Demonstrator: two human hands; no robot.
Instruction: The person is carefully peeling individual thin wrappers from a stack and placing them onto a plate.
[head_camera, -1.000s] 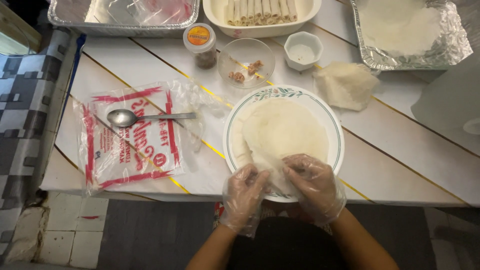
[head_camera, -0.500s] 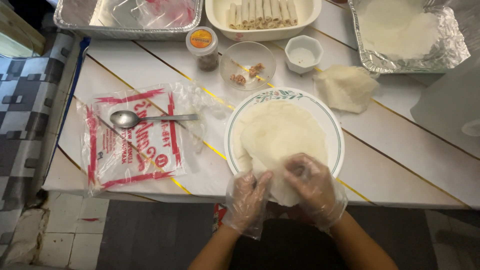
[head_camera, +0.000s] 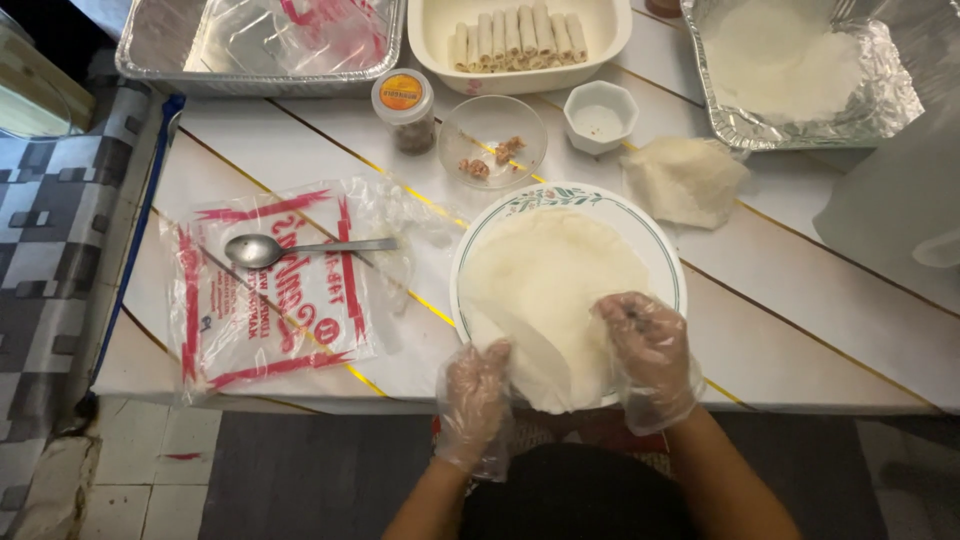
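Note:
A stack of thin pale wrapper sheets (head_camera: 555, 285) lies on a white plate with a green leaf rim (head_camera: 640, 222) near the table's front edge. Both my hands wear clear plastic gloves. My left hand (head_camera: 475, 395) pinches the near left edge of the top sheet, which is lifted and curling. My right hand (head_camera: 648, 352) presses on the near right part of the stack, fingers bent over the sheets.
A metal spoon (head_camera: 290, 247) lies on an empty clear wrapper bag (head_camera: 270, 290) at left. Behind the plate stand a glass bowl (head_camera: 492, 140), a lidded jar (head_camera: 403, 108), a small white cup (head_camera: 599, 115), a dish of rolled spring rolls (head_camera: 520, 38), two foil trays (head_camera: 800, 70) and loose wrappers (head_camera: 685, 178).
My hands have spread apart along the near edge of the stack; the left hand has drawn the top sheet's corner up and toward me.

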